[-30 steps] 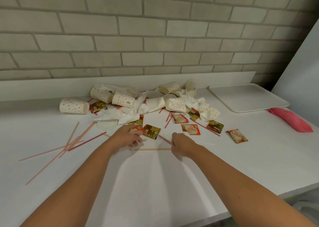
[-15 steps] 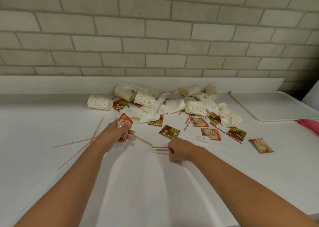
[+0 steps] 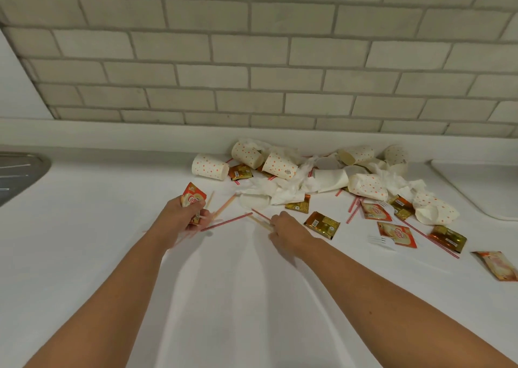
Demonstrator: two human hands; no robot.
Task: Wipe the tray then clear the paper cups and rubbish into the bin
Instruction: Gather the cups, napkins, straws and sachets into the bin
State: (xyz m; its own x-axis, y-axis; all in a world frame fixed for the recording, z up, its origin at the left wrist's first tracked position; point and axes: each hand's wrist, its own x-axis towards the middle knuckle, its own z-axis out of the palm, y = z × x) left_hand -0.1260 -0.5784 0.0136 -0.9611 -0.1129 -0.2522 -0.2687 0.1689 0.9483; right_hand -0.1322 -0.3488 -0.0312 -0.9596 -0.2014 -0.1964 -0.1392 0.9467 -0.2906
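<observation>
My left hand (image 3: 182, 217) grips a red-and-white sachet (image 3: 193, 196) together with several thin straws and wooden stirrers (image 3: 221, 209) that stick out to the right. My right hand (image 3: 286, 229) pinches a straw and a wooden stirrer (image 3: 259, 219) on the white counter. Behind them lies a heap of dotted paper cups (image 3: 208, 166), crumpled napkins (image 3: 283, 189) and gold sachets (image 3: 322, 224). The white tray (image 3: 473, 182) sits at the far right, partly cut off by the frame edge.
More sachets (image 3: 396, 233), red straws (image 3: 429, 237) and a white plastic fork (image 3: 382, 241) are scattered right of my right hand. A metal sink edge (image 3: 19, 171) shows at the far left. A brick wall backs the counter (image 3: 238, 297).
The view has swung left, so the tray and pink cloth slid out of sight. My left hand lifted the sachet and gathered straws; my right hand picked up a straw and stirrer.
</observation>
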